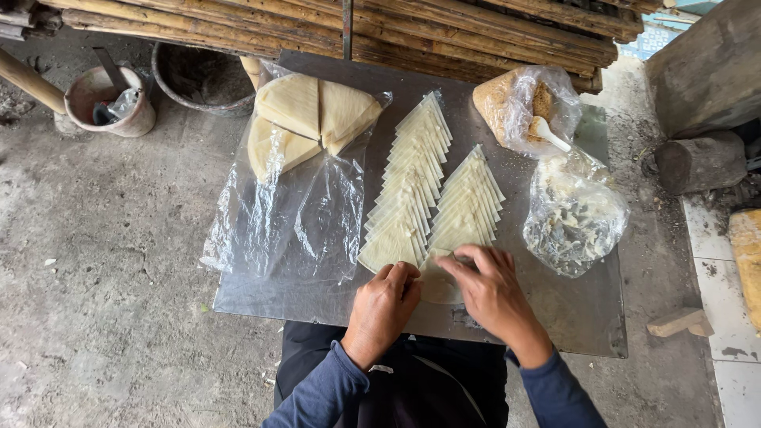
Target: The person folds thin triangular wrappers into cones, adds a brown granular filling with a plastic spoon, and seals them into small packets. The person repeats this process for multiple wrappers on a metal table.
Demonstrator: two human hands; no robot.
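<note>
At the near edge of the metal sheet [317, 297], both hands are down on one pale wrapper [438, 284]. Left hand [384, 305] is curled, fingertips pinching the wrapper's left side; right hand [487, 289] lies flatter, fingers spread across its top, pressing it to the sheet. That wrapper sits right at the foot of the two rows. Just beyond the left hand, a left row of triangular wrappers [408, 186] fans away in overlapping layers; beside it, touching, a shorter right row [469, 198]. Out toward the far left corner, a clear plastic bag [297, 198] with thick triangular stacks [313, 115] inside. Along the right edge, a crumpled bag of pale filling [572, 214], and behind it a bag of brown crumbs [515, 99] with a white spoon [547, 132].
</note>
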